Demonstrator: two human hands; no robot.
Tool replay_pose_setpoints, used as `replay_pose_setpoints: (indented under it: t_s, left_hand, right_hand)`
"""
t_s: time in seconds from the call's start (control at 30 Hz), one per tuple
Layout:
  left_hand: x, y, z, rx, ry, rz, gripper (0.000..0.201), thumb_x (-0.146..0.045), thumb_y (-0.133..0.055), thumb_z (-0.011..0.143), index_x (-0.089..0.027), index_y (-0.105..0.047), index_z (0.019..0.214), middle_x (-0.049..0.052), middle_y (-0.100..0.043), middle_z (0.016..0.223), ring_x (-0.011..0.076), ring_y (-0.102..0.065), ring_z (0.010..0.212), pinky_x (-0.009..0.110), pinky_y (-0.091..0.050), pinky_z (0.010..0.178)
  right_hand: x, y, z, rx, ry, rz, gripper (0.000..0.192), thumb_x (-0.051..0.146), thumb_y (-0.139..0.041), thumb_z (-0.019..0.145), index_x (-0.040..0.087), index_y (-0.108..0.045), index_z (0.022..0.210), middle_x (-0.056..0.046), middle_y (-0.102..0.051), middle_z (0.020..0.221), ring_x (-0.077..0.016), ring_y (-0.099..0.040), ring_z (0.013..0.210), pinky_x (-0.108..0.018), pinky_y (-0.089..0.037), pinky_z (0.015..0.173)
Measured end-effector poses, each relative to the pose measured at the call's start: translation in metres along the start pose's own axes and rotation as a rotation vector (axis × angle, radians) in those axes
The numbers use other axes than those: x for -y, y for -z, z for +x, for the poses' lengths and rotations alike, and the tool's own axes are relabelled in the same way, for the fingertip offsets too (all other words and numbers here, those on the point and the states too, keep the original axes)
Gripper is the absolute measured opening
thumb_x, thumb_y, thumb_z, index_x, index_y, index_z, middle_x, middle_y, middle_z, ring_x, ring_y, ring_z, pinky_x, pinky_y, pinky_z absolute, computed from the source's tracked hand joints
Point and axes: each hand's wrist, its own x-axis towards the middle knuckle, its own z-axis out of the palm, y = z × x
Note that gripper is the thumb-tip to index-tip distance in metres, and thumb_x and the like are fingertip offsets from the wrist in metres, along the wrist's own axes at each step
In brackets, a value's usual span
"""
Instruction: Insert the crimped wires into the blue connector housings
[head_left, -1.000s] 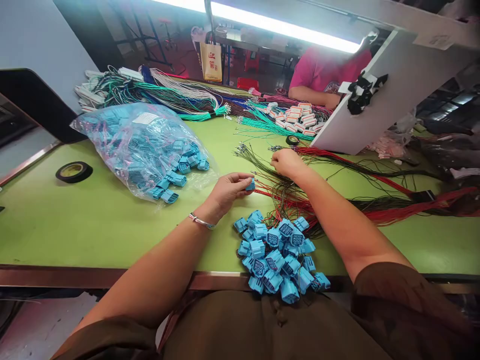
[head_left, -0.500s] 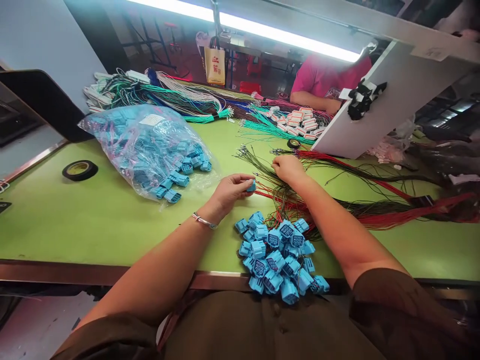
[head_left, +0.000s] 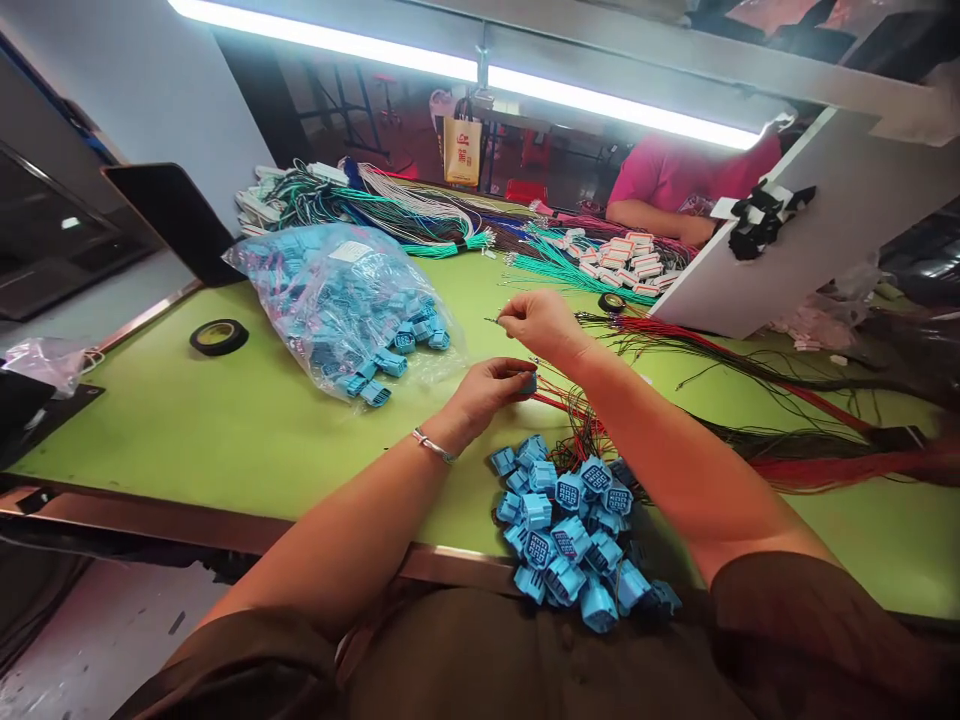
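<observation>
My left hand (head_left: 486, 400) pinches a small blue connector housing (head_left: 532, 384), mostly covered by the fingers. Red wires (head_left: 555, 395) run rightward from beside it. Above and slightly right, my right hand (head_left: 541, 322) is closed on a thin dark wire, whose metal-tipped end (head_left: 492, 320) pokes out left of the fingertips. Below the hands, a heap of blue connectors (head_left: 570, 540) with gridded faces spreads to the table's front edge, some with wires attached. More black and red wires (head_left: 697, 340) lie to the right, partly hidden by my right forearm.
An open plastic bag (head_left: 337, 300) of blue connectors lies at left, some spilling out. Black tape rolls (head_left: 219, 337) sit on the green table (head_left: 247, 440). Wire bundles (head_left: 420, 215) and white connectors (head_left: 630, 260) line the back. A grey panel (head_left: 757, 240) stands at right; a person in pink (head_left: 667, 180) sits beyond.
My right hand has moved from the wire ends toward the left hand, carrying a wire. The left hand still holds the connector. The whole view has shifted slightly.
</observation>
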Motion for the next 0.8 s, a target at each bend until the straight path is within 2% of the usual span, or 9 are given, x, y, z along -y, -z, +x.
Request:
replay_pose_setpoints:
  t_s: [0.1, 0.23, 0.4, 0.57, 0.8]
  left_hand:
    - [-0.003, 0.000, 0.000, 0.010, 0.017, -0.063, 0.036, -0.023, -0.090, 0.055, -0.011, -0.074, 0.085, 0.005, -0.070, 0.079, 0.0133, -0.065, 0.073, 0.032, -0.054, 0.080]
    - [-0.003, -0.001, 0.000, -0.005, 0.059, -0.114, 0.027, -0.013, -0.084, 0.063, -0.011, -0.073, 0.088, 0.006, -0.072, 0.082, 0.0131, -0.067, 0.075, 0.028, -0.054, 0.078]
    - [-0.002, 0.000, 0.002, -0.021, 0.078, -0.141, 0.020, -0.007, -0.076, 0.070, -0.011, -0.072, 0.090, 0.006, -0.073, 0.082, 0.0129, -0.069, 0.076, 0.027, -0.055, 0.077]
    - [-0.001, 0.000, 0.002, -0.012, 0.087, -0.128, 0.020, -0.006, -0.074, 0.072, -0.013, -0.073, 0.091, 0.006, -0.074, 0.084, 0.0137, -0.070, 0.080, 0.027, -0.056, 0.080]
    - [0.001, 0.001, 0.003, 0.052, 0.042, -0.121, 0.023, -0.008, -0.077, 0.069, -0.014, -0.074, 0.090, 0.008, -0.075, 0.100, 0.0146, -0.069, 0.089, 0.026, -0.055, 0.086]
  right_hand:
    - [-0.003, 0.007, -0.016, -0.019, -0.059, 0.037, 0.020, 0.016, -0.055, 0.071, 0.011, -0.073, 0.067, -0.003, -0.066, 0.059, -0.0108, -0.051, 0.057, -0.024, -0.037, 0.058]
    - [-0.026, 0.022, -0.050, -0.033, -0.198, 0.197, 0.019, 0.023, -0.055, 0.069, 0.011, -0.070, 0.066, 0.000, -0.060, 0.056, -0.0094, -0.046, 0.054, -0.023, -0.036, 0.057]
    - [-0.044, 0.021, -0.086, -0.012, -0.222, 0.225, 0.020, 0.026, -0.051, 0.067, 0.013, -0.064, 0.061, 0.002, -0.052, 0.054, -0.0089, -0.042, 0.055, -0.023, -0.032, 0.055]
    - [-0.049, 0.011, -0.095, 0.083, -0.233, 0.206, 0.021, 0.027, -0.047, 0.069, 0.014, -0.063, 0.061, 0.004, -0.045, 0.050, -0.0083, -0.037, 0.053, -0.024, -0.025, 0.053]
    - [-0.044, 0.010, -0.094, 0.213, -0.322, 0.388, 0.023, 0.025, -0.045, 0.076, 0.016, -0.053, 0.056, 0.006, -0.037, 0.047, -0.0067, -0.032, 0.048, -0.024, -0.023, 0.050]
